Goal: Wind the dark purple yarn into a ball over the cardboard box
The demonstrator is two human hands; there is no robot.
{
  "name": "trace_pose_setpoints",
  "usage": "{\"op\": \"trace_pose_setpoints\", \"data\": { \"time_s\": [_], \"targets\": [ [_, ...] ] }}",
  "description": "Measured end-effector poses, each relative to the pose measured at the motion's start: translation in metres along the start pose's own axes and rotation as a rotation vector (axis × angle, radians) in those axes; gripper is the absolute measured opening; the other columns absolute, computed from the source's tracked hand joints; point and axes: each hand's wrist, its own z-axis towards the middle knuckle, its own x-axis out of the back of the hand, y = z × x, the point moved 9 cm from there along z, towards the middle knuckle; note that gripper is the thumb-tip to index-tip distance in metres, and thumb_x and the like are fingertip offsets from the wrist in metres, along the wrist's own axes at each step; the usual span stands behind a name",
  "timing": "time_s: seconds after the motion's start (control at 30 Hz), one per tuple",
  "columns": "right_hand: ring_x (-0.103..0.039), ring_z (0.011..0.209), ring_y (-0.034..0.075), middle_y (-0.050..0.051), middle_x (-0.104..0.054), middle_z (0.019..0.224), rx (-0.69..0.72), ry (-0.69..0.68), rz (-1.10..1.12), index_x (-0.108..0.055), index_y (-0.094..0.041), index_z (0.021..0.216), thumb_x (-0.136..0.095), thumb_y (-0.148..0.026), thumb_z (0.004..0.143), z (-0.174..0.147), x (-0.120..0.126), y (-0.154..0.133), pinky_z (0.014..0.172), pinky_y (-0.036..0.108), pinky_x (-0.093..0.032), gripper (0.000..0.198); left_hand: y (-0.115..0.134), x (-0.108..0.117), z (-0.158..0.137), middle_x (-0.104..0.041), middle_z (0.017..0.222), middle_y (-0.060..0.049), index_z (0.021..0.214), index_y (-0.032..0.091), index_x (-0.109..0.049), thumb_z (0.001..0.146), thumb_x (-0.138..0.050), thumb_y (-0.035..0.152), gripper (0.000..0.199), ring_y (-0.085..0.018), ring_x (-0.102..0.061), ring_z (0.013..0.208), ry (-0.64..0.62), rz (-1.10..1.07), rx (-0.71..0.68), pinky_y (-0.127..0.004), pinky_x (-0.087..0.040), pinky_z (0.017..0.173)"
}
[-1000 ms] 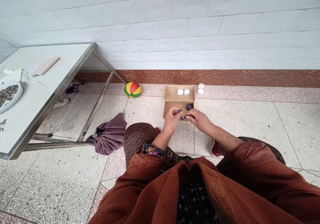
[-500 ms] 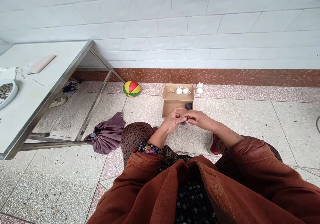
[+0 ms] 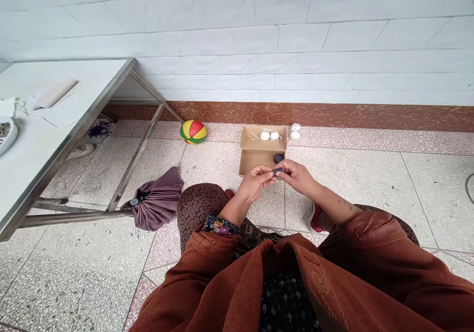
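Between my knees, my left hand and my right hand meet fingertip to fingertip. Both pinch a small piece of dark purple yarn, mostly covered by the fingers. Just beyond them an open cardboard box lies on the floor. In its near half, at the right, rests a dark purple yarn ball. Two white yarn balls with loose strands sit in the far half. More white yarn balls lie on the floor right of the box, by the wall.
A metal-framed white table stands at the left, bearing a folded cloth and a dish. A colourful ball rests near the wall. A folded purple umbrella leans by the table leg. Dark tangled yarn lies under the table.
My hands have risen slightly and turned, and both sets of fingertips now pinch the dark yarn piece more closely together. The view has shifted slightly.
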Motion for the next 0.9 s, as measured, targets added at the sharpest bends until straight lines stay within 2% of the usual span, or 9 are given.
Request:
{"op": "trace_pose_setpoints", "data": {
  "time_s": [0.1,0.17,0.27,0.4,0.57,0.63,0.73,0.83,0.9],
  "targets": [
    [-0.050,0.061,0.015,-0.004,-0.056,0.070,-0.123,-0.067,0.098,-0.061,-0.023,0.105,-0.064,-0.045,0.091,0.000,-0.003,0.011,0.061,0.028,-0.040,0.026,0.005,0.008,0.003,-0.069,0.073,0.002,0.081,0.016,-0.064,0.057,-0.095,0.031,0.042,-0.009,-0.066,0.065,0.067,0.002,-0.063,-0.023,-0.053,0.066],
    [-0.045,0.057,0.014,-0.006,-0.051,0.063,-0.153,-0.138,0.049,-0.060,-0.023,0.100,-0.064,-0.045,0.092,-0.001,-0.004,0.014,0.059,0.027,-0.037,0.024,0.008,0.015,0.006,-0.068,0.071,0.003,0.080,0.016,-0.064,0.057,-0.094,0.032,0.041,-0.009,-0.065,0.063,0.119,0.023,-0.104,-0.023,-0.052,0.064],
    [-0.053,0.065,0.016,-0.001,-0.059,0.071,-0.021,-0.217,-0.101,-0.062,-0.023,0.087,-0.056,-0.040,0.097,-0.001,0.000,-0.001,0.067,0.030,-0.040,0.021,0.010,0.020,0.010,-0.067,0.068,0.002,0.077,0.016,-0.064,0.057,-0.092,0.034,0.039,-0.009,-0.063,0.060,0.147,0.116,-0.145,-0.023,-0.050,0.061],
    [-0.061,0.081,0.021,0.005,-0.066,0.086,0.125,-0.197,-0.124,-0.066,-0.023,0.087,-0.055,-0.040,0.098,0.005,0.010,-0.019,0.076,0.033,-0.044,0.023,0.008,0.009,0.010,-0.066,0.061,0.002,0.071,0.016,-0.064,0.060,-0.090,0.036,0.034,-0.010,-0.059,0.057,0.058,0.314,-0.176,-0.024,-0.049,0.058],
    [-0.056,0.074,0.019,0.003,-0.061,0.076,0.012,-0.008,-0.016,-0.059,-0.023,0.075,-0.057,-0.044,0.095,0.019,0.017,0.005,0.073,0.032,-0.044,0.029,0.004,-0.018,-0.002,-0.069,0.072,0.000,0.078,0.015,-0.066,0.062,-0.090,0.035,0.035,-0.011,-0.063,0.064,-0.154,0.262,-0.076,-0.027,-0.052,0.067],
    [-0.055,0.070,0.018,0.001,-0.059,0.073,-0.058,-0.008,0.029,-0.057,-0.023,0.077,-0.053,-0.045,0.096,0.018,0.006,0.018,0.069,0.031,-0.044,0.029,0.015,-0.021,-0.003,-0.070,0.076,0.000,0.081,0.016,-0.064,0.060,-0.092,0.033,0.039,-0.012,-0.066,0.070,-0.148,0.166,-0.091,-0.029,-0.054,0.072],
    [-0.056,0.066,0.018,0.001,-0.059,0.073,-0.079,-0.042,-0.018,-0.059,-0.022,0.090,-0.045,-0.041,0.100,0.010,-0.011,0.019,0.065,0.030,-0.045,0.026,0.041,-0.013,0.007,-0.069,0.078,0.000,0.082,0.016,-0.061,0.060,-0.091,0.031,0.040,-0.012,-0.068,0.072,-0.045,0.074,-0.185,-0.029,-0.054,0.077],
    [-0.061,0.076,0.019,0.004,-0.064,0.082,0.061,-0.082,-0.154,-0.061,-0.022,0.093,-0.044,-0.038,0.103,0.007,-0.017,-0.003,0.073,0.032,-0.049,0.025,0.067,-0.004,0.027,-0.067,0.073,0.002,0.080,0.017,-0.059,0.063,-0.087,0.028,0.035,-0.011,-0.065,0.067,0.073,0.165,-0.305,-0.028,-0.052,0.072],
    [-0.064,0.085,0.021,0.007,-0.067,0.090,0.168,-0.059,-0.221,-0.063,-0.022,0.096,-0.045,-0.037,0.103,0.011,-0.007,-0.020,0.080,0.034,-0.051,0.024,0.078,-0.004,0.040,-0.065,0.068,0.003,0.075,0.017,-0.059,0.064,-0.084,0.023,0.028,-0.010,-0.060,0.063,0.100,0.332,-0.368,-0.025,-0.047,0.067]
  ]
}}
